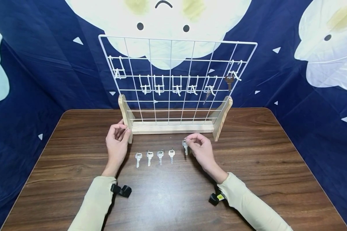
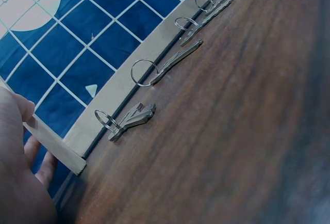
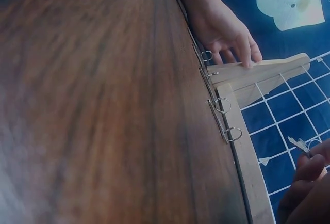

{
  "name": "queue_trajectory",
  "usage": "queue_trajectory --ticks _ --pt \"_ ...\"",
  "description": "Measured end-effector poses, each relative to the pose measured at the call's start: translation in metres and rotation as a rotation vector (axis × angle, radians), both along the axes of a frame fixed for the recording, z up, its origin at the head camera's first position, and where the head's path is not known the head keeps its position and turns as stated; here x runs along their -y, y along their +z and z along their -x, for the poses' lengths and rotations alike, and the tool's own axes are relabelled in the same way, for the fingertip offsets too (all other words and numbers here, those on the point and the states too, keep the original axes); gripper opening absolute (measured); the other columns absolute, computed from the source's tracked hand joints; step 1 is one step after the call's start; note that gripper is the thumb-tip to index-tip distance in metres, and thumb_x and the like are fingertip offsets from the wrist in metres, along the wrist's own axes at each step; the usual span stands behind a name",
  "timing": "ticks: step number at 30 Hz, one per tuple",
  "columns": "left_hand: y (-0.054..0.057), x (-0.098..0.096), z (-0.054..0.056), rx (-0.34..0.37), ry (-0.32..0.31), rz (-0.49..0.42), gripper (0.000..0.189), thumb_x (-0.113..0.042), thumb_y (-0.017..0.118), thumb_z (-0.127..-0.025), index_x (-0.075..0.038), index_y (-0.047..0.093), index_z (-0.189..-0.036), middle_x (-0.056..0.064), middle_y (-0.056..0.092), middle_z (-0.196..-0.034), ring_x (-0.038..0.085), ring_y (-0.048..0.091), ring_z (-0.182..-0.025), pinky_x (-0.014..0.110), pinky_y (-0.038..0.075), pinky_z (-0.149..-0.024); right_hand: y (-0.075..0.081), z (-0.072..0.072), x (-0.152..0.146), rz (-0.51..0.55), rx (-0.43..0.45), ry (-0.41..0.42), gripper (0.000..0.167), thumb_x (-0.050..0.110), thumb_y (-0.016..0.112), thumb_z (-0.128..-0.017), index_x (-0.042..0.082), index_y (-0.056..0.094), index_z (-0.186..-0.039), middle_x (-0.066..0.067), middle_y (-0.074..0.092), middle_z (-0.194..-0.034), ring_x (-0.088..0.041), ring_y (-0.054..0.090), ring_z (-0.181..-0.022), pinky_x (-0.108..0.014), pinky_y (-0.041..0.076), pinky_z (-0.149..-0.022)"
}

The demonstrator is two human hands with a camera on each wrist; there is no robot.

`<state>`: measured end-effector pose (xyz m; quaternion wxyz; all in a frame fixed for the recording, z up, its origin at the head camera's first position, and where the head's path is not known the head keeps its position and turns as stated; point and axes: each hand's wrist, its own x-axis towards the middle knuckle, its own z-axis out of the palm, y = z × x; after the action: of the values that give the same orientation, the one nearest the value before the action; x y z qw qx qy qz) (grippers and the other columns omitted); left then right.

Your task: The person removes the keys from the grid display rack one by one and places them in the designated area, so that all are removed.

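Two keys (image 1: 229, 82) hung so far, right grip (image 1: 203, 152) pinching a third key (image 1: 185, 147), four keys (image 1: 160, 154) left toward the desk (image 1: 170, 199)'s far edge, left grip (image 1: 116, 147) clamped on the rack (image 1: 173, 129).

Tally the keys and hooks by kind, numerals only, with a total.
Keys: 7 (4 on the wood-grain table, 1 in the right hand, 2 hanging)
White wire hooks: 7
Total: 14

silver key (image 1: 185, 145) with ring, pinched in right hand (image 1: 201, 151), raised off worktop (image 1: 173, 199), blade down, four similar keys (image 1: 160, 154) lying in a row, white wire rack (image 1: 169, 101) upright in pale wooden stand (image 1: 173, 129), left leg gripped by left hand (image 1: 117, 141), two hanging keys (image 1: 229, 81) at rack's right
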<state>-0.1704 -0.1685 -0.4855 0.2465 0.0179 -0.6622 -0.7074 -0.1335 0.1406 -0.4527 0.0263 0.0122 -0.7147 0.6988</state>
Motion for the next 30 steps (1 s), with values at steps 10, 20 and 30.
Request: queue_trajectory --ticks 10,20,30 --pt "-0.001 0.0 -0.001 -0.01 -0.002 -0.009 0.022 0.015 0.068 -0.1 0.022 0.054 -0.116 0.028 0.063 -0.151 0.007 0.068 -0.125 0.02 0.055 -0.106 -0.01 0.003 -0.004 -0.062 0.053 0.084 0.01 -0.003 0.072 -0.1 -0.011 0.072 -0.105 0.002 0.066 -0.077 -0.002 0.045 -0.055 -0.016 0.036 -0.05" --pt "-0.001 0.0 -0.001 -0.011 -0.006 -0.009 0.022 0.016 0.067 -0.1 0.022 0.054 -0.116 0.029 0.062 -0.153 0.007 0.068 -0.125 0.02 0.055 -0.107 -0.018 0.003 -0.006 -0.149 0.078 0.119 0.012 -0.002 0.075 -0.099 -0.011 0.075 -0.107 0.001 0.069 -0.077 -0.001 0.044 -0.053 -0.016 0.036 -0.049" --pt "0.0 0.0 -0.001 -0.002 -0.001 -0.008 0.022 0.014 0.068 -0.1 0.021 0.055 -0.116 0.026 0.064 -0.151 0.008 0.068 -0.124 0.02 0.055 -0.107 -0.021 0.004 -0.007 -0.333 0.016 0.129 0.005 0.005 0.079 -0.097 0.0 0.081 -0.1 0.002 0.072 -0.076 0.0 0.044 -0.054 -0.017 0.032 -0.05"
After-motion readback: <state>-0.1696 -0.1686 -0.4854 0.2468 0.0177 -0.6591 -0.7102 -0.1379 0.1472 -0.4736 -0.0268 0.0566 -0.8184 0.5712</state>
